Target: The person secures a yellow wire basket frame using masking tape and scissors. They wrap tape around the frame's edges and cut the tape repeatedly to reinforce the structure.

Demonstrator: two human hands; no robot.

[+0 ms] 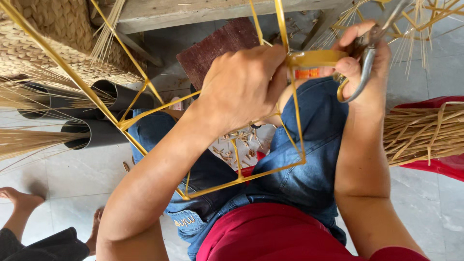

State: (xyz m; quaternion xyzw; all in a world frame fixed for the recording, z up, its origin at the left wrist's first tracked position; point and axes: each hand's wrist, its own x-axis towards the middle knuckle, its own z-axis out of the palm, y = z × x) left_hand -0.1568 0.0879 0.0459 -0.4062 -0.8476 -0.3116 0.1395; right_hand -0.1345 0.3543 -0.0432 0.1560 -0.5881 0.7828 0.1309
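Tape was the thing both hands worked on: a strip of glossy yellow adhesive tape [314,58] ran taut between them, just above the lap. The left hand [244,87] was clenched around a thin upright rod of the yellow-wrapped wire frame [212,145], pinching the tape's end against it so the wrap would bite there. The right hand [365,67] gripped the small tape roll together with a pair of steel scissors [368,63], their blades angled up and away, apparently kept in the palm so they stayed within reach. The frame rested across the knees in blue denim jeans [309,159], which steadied it and brought the joint close to the eyes. Beside the right arm, a bundle of pale dried straw [420,135] lay on a red plastic seat [444,164]. Off to the left sat dark grey plastic pipes [92,133] and a woven straw basket [53,38]. Another person's bare foot [19,199] rested on the tiled floor [72,174] at the lower left.
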